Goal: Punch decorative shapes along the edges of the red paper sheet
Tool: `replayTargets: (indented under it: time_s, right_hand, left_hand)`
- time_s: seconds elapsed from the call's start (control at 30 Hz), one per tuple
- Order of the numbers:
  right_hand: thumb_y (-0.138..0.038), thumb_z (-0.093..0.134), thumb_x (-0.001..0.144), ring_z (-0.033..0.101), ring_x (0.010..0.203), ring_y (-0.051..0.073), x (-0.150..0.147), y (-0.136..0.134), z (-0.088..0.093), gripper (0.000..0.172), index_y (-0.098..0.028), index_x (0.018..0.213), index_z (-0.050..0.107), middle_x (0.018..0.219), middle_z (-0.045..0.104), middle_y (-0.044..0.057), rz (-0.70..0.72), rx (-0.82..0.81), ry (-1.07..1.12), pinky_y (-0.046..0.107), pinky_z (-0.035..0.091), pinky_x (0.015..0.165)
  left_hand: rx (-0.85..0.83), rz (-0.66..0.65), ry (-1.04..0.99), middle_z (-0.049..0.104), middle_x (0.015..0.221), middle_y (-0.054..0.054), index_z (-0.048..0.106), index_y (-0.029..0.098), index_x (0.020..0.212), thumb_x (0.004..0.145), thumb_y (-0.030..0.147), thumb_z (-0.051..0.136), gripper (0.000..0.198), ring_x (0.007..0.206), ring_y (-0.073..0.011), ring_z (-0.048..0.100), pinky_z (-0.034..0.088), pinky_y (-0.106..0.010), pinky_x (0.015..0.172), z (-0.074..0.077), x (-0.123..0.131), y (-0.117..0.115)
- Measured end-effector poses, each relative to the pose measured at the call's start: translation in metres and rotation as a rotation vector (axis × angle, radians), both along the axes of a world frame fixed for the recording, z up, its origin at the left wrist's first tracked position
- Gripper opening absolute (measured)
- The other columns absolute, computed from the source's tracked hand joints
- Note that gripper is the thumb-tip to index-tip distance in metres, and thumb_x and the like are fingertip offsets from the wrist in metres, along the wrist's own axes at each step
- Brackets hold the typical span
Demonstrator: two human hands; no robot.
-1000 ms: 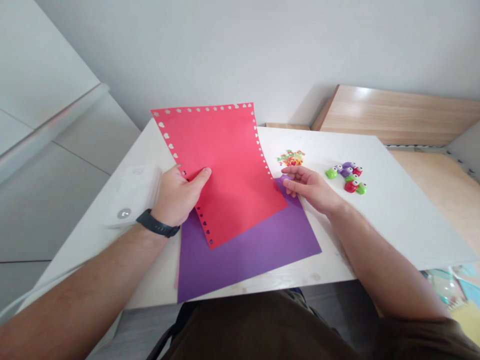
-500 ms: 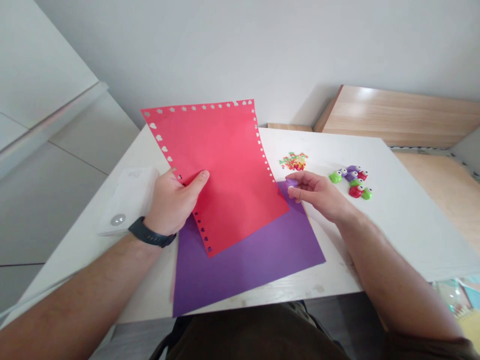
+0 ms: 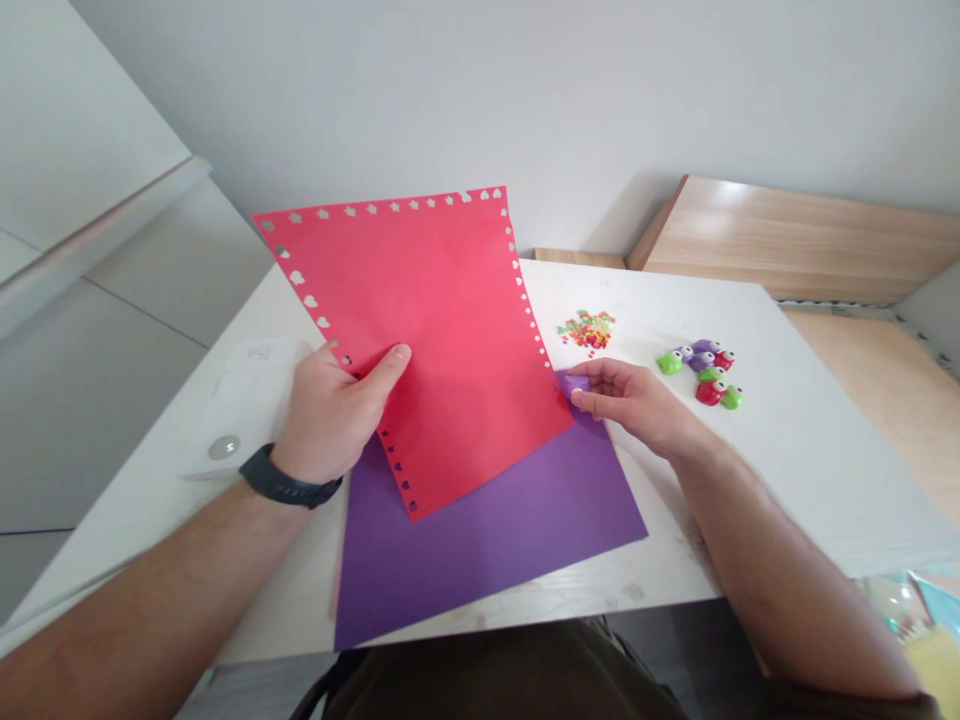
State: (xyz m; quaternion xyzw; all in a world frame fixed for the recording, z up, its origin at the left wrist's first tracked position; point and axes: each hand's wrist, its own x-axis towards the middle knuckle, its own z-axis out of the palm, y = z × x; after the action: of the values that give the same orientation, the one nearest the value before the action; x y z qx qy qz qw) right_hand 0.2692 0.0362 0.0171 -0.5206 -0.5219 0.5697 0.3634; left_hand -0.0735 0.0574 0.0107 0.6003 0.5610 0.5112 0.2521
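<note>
Because the red paper sheet point(image 3: 442, 300) tilts up at centre frame, gripped only at its lower left edge by the left hand point(image 3: 337, 420) between thumb and fingers, it could crease or tear along its row of heart-shaped holes point(image 3: 310, 300) if tugged. The right hand point(image 3: 630, 395) pinches a small purple punch point(image 3: 574, 384) beside the sheet's right edge, above a purple sheet point(image 3: 487, 540) on the table point(image 3: 795, 480); brushing the loose paper confetti point(image 3: 586, 330) could scatter it.
</note>
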Motion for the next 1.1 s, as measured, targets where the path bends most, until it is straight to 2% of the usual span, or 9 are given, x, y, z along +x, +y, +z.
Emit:
replayTargets:
  time_s: [0.13, 0.27, 0.43, 1.1]
  right_hand:
    - [-0.041, 0.092, 0.08, 0.07, 0.081, 0.018, 0.0027, 0.0, 0.0023, 0.04, -0.022, 0.113, 0.08, 0.099, 0.081, 0.006, 0.019, -0.012, -0.028, 0.034, 0.056, 0.073]
    - [-0.045, 0.088, 0.085, 0.063, 0.074, 0.016, 0.0059, -0.0002, 0.0041, 0.04, -0.02, 0.116, 0.08, 0.09, 0.077, 0.005, 0.043, -0.006, -0.079, 0.031, 0.048, 0.065]
    - [-0.046, 0.086, 0.087, 0.061, 0.075, 0.014, 0.0061, -0.0009, 0.0052, 0.045, -0.019, 0.122, 0.077, 0.092, 0.076, 0.004, 0.073, -0.019, -0.083, 0.029, 0.045, 0.065]
    - [-0.044, 0.089, 0.084, 0.063, 0.079, 0.015, 0.0028, -0.0033, 0.0071, 0.047, -0.019, 0.122, 0.078, 0.093, 0.077, 0.004, 0.053, -0.042, -0.063, 0.031, 0.049, 0.072]
  left_hand:
    - [0.02, 0.009, 0.032, 0.077, 0.133, -0.008, 0.076, 0.018, 0.129, 0.095, 0.039, 0.077, 0.039, 0.127, -0.0305, 0.071, 0.052, -0.047, 0.118, 0.0021, 0.0001, -0.0014]
    - [0.029, 0.021, 0.021, 0.076, 0.136, -0.008, 0.075, 0.02, 0.133, 0.095, 0.039, 0.078, 0.043, 0.128, -0.03, 0.071, 0.053, -0.046, 0.117, 0.0013, 0.0001, -0.0009]
    - [0.052, 0.024, 0.026, 0.077, 0.136, -0.008, 0.074, 0.023, 0.137, 0.093, 0.036, 0.079, 0.045, 0.127, -0.0287, 0.072, 0.054, -0.045, 0.115, -0.0004, 0.0004, -0.0003]
    - [0.054, 0.045, 0.086, 0.079, 0.131, -0.006, 0.077, 0.023, 0.129, 0.093, 0.036, 0.079, 0.038, 0.124, -0.0275, 0.074, 0.055, -0.042, 0.113, 0.003, -0.0007, -0.0022]
